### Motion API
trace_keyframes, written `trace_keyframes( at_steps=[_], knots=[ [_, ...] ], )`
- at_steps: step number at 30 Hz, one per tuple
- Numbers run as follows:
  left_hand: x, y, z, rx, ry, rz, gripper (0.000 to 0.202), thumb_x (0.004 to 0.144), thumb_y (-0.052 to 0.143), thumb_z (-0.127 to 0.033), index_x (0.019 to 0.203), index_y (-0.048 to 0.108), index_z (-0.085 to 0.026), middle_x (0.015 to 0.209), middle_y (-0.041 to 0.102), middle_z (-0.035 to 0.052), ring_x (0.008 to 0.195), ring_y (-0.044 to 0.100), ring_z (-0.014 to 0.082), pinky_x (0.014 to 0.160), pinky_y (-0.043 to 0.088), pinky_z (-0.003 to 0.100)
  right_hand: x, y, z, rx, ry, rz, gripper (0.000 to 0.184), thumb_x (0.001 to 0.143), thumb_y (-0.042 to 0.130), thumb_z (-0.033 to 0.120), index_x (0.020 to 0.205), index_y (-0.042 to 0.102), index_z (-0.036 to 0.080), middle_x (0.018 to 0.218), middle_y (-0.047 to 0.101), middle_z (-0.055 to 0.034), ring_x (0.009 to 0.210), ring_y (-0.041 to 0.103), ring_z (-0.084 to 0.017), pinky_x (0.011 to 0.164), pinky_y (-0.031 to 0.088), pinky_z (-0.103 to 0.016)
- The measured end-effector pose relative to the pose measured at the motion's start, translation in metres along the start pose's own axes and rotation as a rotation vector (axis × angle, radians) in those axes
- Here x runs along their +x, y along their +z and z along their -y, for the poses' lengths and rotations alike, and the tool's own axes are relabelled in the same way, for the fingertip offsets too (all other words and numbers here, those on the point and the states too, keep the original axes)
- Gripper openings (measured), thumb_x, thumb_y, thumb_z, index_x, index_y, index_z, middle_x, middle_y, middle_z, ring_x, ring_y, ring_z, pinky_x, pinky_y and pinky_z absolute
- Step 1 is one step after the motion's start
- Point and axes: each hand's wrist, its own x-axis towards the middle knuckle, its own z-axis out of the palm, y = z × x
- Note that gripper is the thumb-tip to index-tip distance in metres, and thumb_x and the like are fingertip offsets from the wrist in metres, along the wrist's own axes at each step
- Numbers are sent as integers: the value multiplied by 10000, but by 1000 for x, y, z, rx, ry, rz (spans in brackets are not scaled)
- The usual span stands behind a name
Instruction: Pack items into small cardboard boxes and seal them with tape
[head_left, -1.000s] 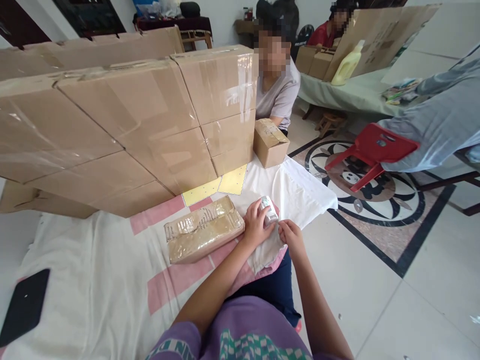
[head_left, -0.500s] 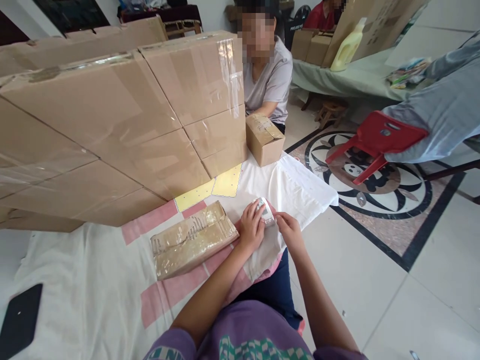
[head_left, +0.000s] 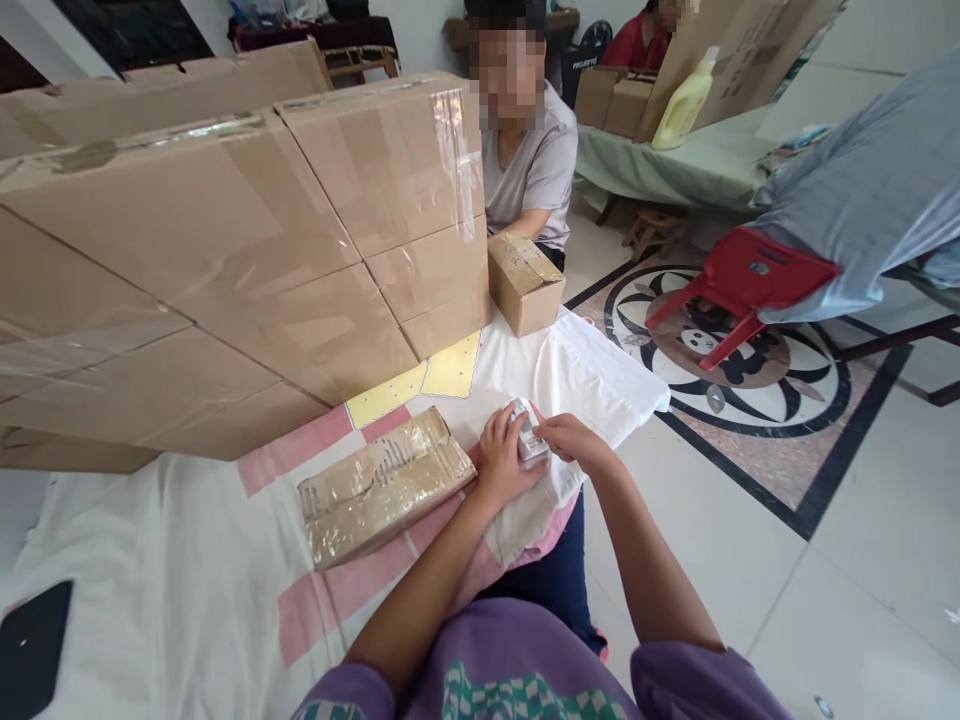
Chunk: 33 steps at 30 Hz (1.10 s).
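Note:
My left hand [head_left: 501, 455] is wrapped round a small white and grey device [head_left: 527, 437] that rests on the white cloth [head_left: 592, 375] at the table's right edge. My right hand [head_left: 571, 437] comes in from the right with its fingers pinched against the same device. A flat brown parcel wrapped in clear tape [head_left: 382, 483] lies just left of my left hand, not touched.
A tall wall of taped cardboard boxes [head_left: 225, 260] fills the back left. A small brown box [head_left: 523, 281] stands beyond, in front of a seated person [head_left: 525, 165]. A black slab [head_left: 30, 650] lies at the near left. Red plastic stool [head_left: 739, 280] stands on the floor.
My right hand has slid up from the cloth's edge onto the device. My left hand has kept its hold. The view has shifted slightly.

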Motion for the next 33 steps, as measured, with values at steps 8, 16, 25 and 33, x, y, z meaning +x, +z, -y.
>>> trace_keyframes(
  at_steps=[8, 16, 25, 33],
  knots=[
    [0, 9, 3, 85, -25, 12, 804, 738, 760, -248, 1458, 407, -205, 1566, 389, 124, 1414, 373, 348, 1183, 351, 535, -3, 5, -1, -31, -6, -46, 355, 792, 647, 267, 534, 408, 215, 383, 305, 89, 376, 221, -47, 412, 126, -245],
    [-1, 7, 3, 72, 2, 15, 817, 769, 753, -281, 1484, 367, -203, 1580, 375, 129, 1431, 361, 337, 1201, 324, 524, -20, 15, -5, -51, -60, -103, 361, 839, 581, 399, 585, 396, 221, 444, 296, 89, 413, 233, -57, 436, 148, -249],
    [0, 6, 1, 85, -3, 11, 802, 792, 719, -288, 1498, 350, -194, 1574, 396, 136, 1417, 388, 338, 1176, 345, 522, -29, 20, -34, -178, -135, -221, 368, 854, 531, 455, 611, 384, 220, 515, 326, 74, 495, 306, -84, 492, 221, -251],
    [-1, 4, 1, 70, -20, 28, 772, 803, 714, -306, 1487, 371, -198, 1578, 393, 133, 1413, 392, 347, 1161, 353, 521, -30, 22, -41, -154, -107, -168, 398, 856, 548, 518, 625, 437, 214, 531, 360, 61, 477, 323, -85, 474, 232, -251]
  ],
)
